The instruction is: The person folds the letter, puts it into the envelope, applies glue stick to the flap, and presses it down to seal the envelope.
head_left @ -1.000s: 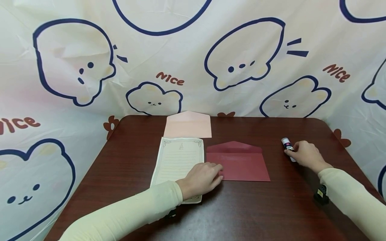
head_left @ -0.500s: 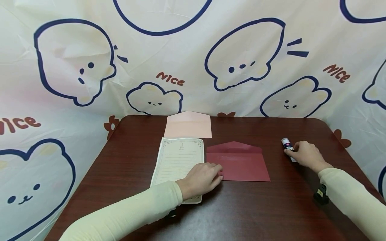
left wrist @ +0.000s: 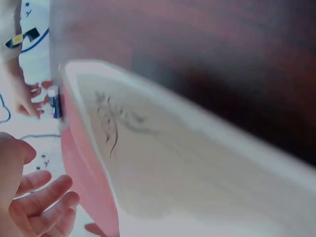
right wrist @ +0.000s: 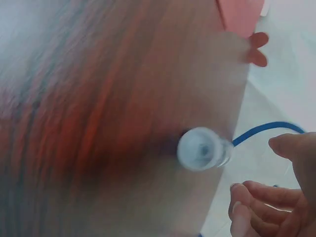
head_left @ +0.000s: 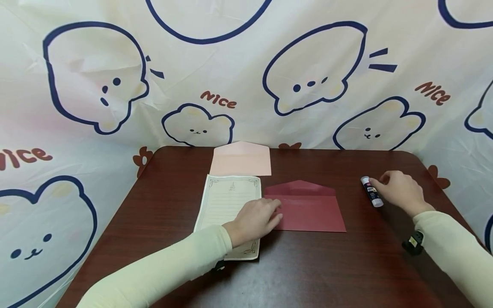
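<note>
Glue stick label: the glue stick [head_left: 372,192] has a dark wrapper with a small reddish patch, but the print's too tiny for us to read.
Backdrop text: we can read "Nice" several times on the cartoon backdrop [head_left: 246,64].
Lined paper: the lined paper [head_left: 225,199] has a fancy border and a little drawing up top; any lettering under that is too small for us.
Red envelope: the red envelope [head_left: 308,211] sits just right of the paper, flap unfolded.
Pink envelope: the pink envelope [head_left: 241,161] is behind the paper.
Glue stick spot: on its side on the table [head_left: 308,267], well right of the red envelope.
Right hand: we see the right hand [head_left: 402,192] right beside the glue stick, thumb and fingers apart, gripping nothing.
Left hand: the left hand [head_left: 252,220] is over the paper's right edge, fingers loose and spread, holding nothing; can't tell if fingertips touch the red envelope.
Since half a second ago: right hand's shifted right, uncovering more of the glue stick; left hand's moved slightly left.
</note>
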Tool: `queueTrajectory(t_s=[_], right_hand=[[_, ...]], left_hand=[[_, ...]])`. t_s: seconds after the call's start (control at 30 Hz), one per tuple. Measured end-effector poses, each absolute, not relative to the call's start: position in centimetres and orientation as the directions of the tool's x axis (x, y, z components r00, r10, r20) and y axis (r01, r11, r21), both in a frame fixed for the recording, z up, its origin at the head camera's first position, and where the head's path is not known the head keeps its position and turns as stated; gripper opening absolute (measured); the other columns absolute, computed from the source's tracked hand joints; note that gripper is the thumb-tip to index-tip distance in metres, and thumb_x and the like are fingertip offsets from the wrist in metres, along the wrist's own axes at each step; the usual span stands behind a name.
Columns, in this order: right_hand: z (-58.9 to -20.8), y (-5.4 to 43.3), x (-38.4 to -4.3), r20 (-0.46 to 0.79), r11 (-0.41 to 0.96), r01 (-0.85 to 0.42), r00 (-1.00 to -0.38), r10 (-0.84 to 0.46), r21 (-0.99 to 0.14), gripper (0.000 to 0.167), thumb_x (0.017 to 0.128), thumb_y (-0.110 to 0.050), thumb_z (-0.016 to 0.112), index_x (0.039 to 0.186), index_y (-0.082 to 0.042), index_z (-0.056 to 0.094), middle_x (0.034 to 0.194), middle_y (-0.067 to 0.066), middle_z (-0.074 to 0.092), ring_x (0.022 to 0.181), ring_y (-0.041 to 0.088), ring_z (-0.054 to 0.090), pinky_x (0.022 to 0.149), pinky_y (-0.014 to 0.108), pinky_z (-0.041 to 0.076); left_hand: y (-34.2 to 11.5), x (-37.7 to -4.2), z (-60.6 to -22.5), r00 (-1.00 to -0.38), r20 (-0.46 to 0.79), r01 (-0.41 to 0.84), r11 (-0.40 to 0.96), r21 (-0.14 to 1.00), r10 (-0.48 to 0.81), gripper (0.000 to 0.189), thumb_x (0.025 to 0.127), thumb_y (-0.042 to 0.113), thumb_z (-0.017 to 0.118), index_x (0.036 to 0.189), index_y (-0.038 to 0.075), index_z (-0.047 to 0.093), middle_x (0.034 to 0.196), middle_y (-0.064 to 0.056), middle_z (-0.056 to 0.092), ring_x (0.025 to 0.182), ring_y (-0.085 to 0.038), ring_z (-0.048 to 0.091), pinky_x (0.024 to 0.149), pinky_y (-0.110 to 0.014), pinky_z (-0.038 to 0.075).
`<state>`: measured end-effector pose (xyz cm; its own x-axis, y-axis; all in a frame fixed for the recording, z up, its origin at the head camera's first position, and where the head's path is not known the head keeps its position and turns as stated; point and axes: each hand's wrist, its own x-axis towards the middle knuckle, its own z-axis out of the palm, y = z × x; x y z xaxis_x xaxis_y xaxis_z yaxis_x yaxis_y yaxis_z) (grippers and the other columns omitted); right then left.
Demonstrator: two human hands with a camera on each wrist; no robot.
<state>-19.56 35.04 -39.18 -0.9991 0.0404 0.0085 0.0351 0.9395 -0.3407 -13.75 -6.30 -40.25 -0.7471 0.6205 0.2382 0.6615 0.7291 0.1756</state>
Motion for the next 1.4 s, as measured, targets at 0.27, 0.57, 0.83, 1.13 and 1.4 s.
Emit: queueTrajectory(t_s=[0.27,0.57,0.83,1.13,1.4], right_hand=[[-38.9,31.9,-19.0,0.008,0.931,-0.054,-0.998,-0.055,-0.360,0.062,0.097,-0.051,0.061,0.118,0.007,0.064,0.103,0.026,0.071,0.076,0.025,0.063,0.058,0.040,0.053],[-40.8,28.5,-18.5,-0.018,0.899,-0.214,-0.971,-0.239,-0.383,0.067,0.090,-0.045,0.074,0.136,0.002,0.055,0.129,0.028,0.063,0.108,0.038,0.064,0.089,0.059,0.055],[-42.2,27.1,-18.4,-0.029,0.840,-0.333,-0.924,-0.382,-0.429,0.095,0.081,-0.035,0.086,0.154,-0.006,0.033,0.143,0.028,0.050,0.129,0.043,0.049,0.103,0.066,0.045],[-42.5,26.1,-18.4,-0.063,0.830,-0.324,-0.918,-0.392,-0.453,0.095,0.080,-0.032,0.086,0.155,-0.009,0.031,0.139,0.024,0.056,0.126,0.042,0.052,0.102,0.067,0.046],[-42.5,25.7,-18.1,-0.040,0.811,-0.362,-0.904,-0.426,-0.459,0.083,0.082,-0.028,0.085,0.150,-0.006,0.041,0.144,0.024,0.053,0.130,0.043,0.051,0.106,0.065,0.043]], left_hand=[[-6.4,-15.9,-40.0,-0.810,0.255,0.583,0.766,0.271,0.527,0.034,0.098,0.031,0.066,0.125,0.010,0.064,0.111,-0.007,0.074,0.099,-0.021,0.069,0.079,-0.036,0.058],[-5.9,-18.1,-40.8,-0.870,0.146,0.493,0.838,0.235,0.471,0.074,0.088,0.048,0.076,0.145,0.012,0.046,0.142,-0.012,0.055,0.129,-0.031,0.054,0.100,-0.044,0.052],[-5.8,-18.6,-41.6,-0.880,-0.064,0.443,0.861,0.252,0.471,0.101,0.080,0.052,0.081,0.158,0.019,0.026,0.155,-0.016,0.039,0.143,-0.033,0.040,0.107,-0.050,0.046],[-6.6,-18.8,-41.5,-0.865,-0.138,0.429,0.854,0.294,0.482,0.101,0.083,0.046,0.081,0.160,0.017,0.023,0.158,-0.012,0.042,0.147,-0.035,0.039,0.113,-0.054,0.042],[-6.8,-18.8,-41.8,-0.856,-0.102,0.476,0.850,0.225,0.506,0.099,0.082,0.050,0.080,0.158,0.012,0.029,0.154,-0.013,0.046,0.142,-0.030,0.044,0.112,-0.048,0.044]])
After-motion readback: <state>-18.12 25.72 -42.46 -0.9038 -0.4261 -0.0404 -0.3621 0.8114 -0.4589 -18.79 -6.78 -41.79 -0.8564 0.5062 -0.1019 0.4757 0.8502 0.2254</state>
